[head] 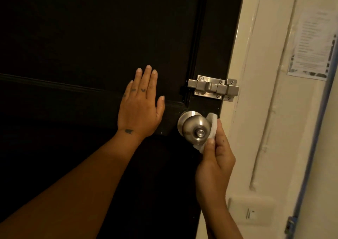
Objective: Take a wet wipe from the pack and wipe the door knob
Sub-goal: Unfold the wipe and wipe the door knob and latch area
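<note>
- Door knob (pixel 195 129): round brushed metal, glossy, with a small lock button at its centre, set on a dark door (pixel 82 37) below a steel slide bolt (pixel 213 88).
- Wet wipe (pixel 213 129): white, soft and crumpled, pressed against the knob's right side.
- Right hand (pixel 216 158): reaching up from below, fingers (pixel 220 134) pinching the wipe.
- Left hand (pixel 140 107): flat on the door, fingers spread and straight, holding nothing.

The door (pixel 91 37) is black. The door knob (pixel 195 129) and the slide bolt latch (pixel 213 87) above it are brushed silver metal. The wet wipe (pixel 213 127) is white. The wall (pixel 265 110) at the right of the frame is cream, bearing a white printed notice (pixel 312 44) with black text and a dark patterned border.
</note>
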A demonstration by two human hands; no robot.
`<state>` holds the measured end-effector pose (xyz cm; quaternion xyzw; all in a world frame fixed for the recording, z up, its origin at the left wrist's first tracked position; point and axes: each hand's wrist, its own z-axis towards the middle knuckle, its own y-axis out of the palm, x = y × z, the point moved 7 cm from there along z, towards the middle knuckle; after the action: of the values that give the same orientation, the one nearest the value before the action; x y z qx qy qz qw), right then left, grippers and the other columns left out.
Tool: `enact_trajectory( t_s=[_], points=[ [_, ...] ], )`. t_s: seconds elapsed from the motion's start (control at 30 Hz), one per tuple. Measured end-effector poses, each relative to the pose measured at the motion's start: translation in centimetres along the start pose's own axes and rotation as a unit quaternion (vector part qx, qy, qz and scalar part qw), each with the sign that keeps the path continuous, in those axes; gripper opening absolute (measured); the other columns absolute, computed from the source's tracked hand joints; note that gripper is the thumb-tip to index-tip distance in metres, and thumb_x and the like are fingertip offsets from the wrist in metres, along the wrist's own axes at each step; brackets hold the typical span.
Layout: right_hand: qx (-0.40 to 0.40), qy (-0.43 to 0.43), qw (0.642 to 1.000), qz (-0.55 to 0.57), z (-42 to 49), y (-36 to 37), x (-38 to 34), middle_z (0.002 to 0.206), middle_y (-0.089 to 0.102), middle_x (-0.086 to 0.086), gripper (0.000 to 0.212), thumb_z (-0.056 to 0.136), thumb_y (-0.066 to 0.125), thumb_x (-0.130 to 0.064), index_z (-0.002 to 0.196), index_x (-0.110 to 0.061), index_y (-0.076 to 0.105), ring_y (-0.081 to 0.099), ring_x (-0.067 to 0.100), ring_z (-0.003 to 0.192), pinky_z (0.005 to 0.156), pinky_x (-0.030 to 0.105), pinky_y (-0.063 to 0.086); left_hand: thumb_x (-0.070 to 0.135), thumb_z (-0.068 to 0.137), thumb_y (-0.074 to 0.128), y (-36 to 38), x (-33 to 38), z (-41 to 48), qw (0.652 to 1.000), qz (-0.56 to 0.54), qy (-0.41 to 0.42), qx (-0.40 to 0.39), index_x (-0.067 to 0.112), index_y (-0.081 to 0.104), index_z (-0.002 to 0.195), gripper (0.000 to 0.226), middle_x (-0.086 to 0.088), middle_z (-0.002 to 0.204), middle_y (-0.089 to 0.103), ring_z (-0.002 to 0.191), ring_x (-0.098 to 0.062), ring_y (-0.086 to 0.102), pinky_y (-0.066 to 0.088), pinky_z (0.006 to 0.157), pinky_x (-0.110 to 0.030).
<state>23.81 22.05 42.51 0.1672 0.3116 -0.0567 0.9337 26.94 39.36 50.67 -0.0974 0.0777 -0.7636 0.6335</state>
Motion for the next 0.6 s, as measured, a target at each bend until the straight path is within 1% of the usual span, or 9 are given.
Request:
enact_trajectory(
  t_s=[0.1,0.17,0.23,0.3,0.37,0.4,0.53,0.57,0.6],
  points=[
    [0.022,0.023,0.999,-0.02,-2.2,0.1,0.5,0.127,0.046,-0.023,0.05,0.094,0.038,0.0,0.137,-0.025,0.036,0.037,-0.018,0.116,0.092,0.0,0.031,0.035,0.09,0.029,0.0,0.0,0.0,1.0,0.001,0.004,0.002,0.004,0.017,0.141,0.061,-0.017,0.151,0.022,0.139,-0.03,0.016,0.014,0.109,-0.039],
    [0.03,0.039,0.999,-0.023,-3.7,0.4,0.9,0.12,0.04,-0.034,0.054,0.093,0.038,-0.001,0.135,-0.033,0.028,0.036,-0.029,0.106,0.085,-0.006,0.029,0.035,0.09,0.029,0.0,0.0,0.0,1.0,0.002,0.003,0.001,0.004,0.017,0.141,0.061,-0.016,0.151,0.021,0.139,-0.029,0.015,0.013,0.109,-0.039],
    [0.028,0.043,0.998,-0.026,-3.8,0.9,0.9,0.116,0.036,-0.038,0.055,0.093,0.037,0.0,0.134,-0.035,0.022,0.034,-0.034,0.099,0.081,-0.009,0.027,0.036,0.089,0.028,0.1,0.0,0.0,1.0,0.002,0.0,-0.001,0.005,0.017,0.141,0.061,-0.016,0.152,0.02,0.14,-0.029,0.014,0.012,0.11,-0.038],
    [0.031,0.036,0.998,-0.028,-3.0,1.1,0.8,0.127,0.041,-0.028,0.056,0.093,0.037,0.001,0.139,-0.03,0.025,0.036,-0.028,0.106,0.088,-0.004,0.03,0.036,0.089,0.027,0.1,0.0,0.1,1.0,0.002,-0.001,-0.002,0.005,0.017,0.141,0.061,-0.016,0.152,0.02,0.14,-0.029,0.014,0.012,0.109,-0.038],
    [0.037,0.028,0.999,-0.025,-2.1,1.1,0.7,0.137,0.044,-0.015,0.054,0.094,0.036,0.0,0.141,-0.026,0.029,0.04,-0.013,0.117,0.102,0.013,0.033,0.036,0.089,0.028,0.0,0.0,0.1,1.0,0.001,0.0,0.0,0.005,0.017,0.141,0.061,-0.016,0.151,0.021,0.139,-0.029,0.015,0.012,0.109,-0.038],
    [0.039,0.029,0.998,-0.028,-2.1,1.1,0.7,0.138,0.043,-0.013,0.054,0.094,0.036,0.0,0.141,-0.027,0.028,0.041,-0.01,0.119,0.104,0.017,0.033,0.036,0.089,0.029,0.0,0.0,0.1,1.0,0.001,0.001,0.002,0.005,0.017,0.141,0.061,-0.016,0.151,0.021,0.139,-0.029,0.015,0.012,0.109,-0.038],
    [0.024,0.032,0.998,-0.05,-4.0,1.9,0.5,0.128,0.031,-0.036,0.064,0.094,0.038,-0.002,0.136,-0.04,0.008,0.035,-0.026,0.109,0.087,-0.004,0.029,0.035,0.089,0.029,0.0,0.0,0.0,1.0,-0.004,0.001,0.006,0.004,0.018,0.141,0.061,-0.016,0.151,0.022,0.139,-0.029,0.015,0.012,0.109,-0.039],
    [0.016,0.029,0.998,-0.051,-4.3,2.1,0.5,0.128,0.028,-0.038,0.066,0.094,0.038,-0.002,0.134,-0.043,0.005,0.032,-0.028,0.11,0.088,-0.004,0.028,0.036,0.089,0.028,0.0,0.0,0.0,1.0,-0.004,0.0,0.007,0.004,0.018,0.141,0.061,-0.016,0.151,0.022,0.139,-0.029,0.015,0.012,0.109,-0.038],
    [0.01,0.024,0.998,-0.053,-4.3,2.3,0.4,0.134,0.027,-0.033,0.068,0.094,0.038,-0.003,0.133,-0.046,0.003,0.032,-0.023,0.115,0.093,0.001,0.029,0.036,0.089,0.028,0.0,0.0,0.0,1.0,-0.004,0.0,0.006,0.005,0.018,0.141,0.061,-0.016,0.151,0.021,0.139,-0.029,0.014,0.012,0.109,-0.038]
  ],
)
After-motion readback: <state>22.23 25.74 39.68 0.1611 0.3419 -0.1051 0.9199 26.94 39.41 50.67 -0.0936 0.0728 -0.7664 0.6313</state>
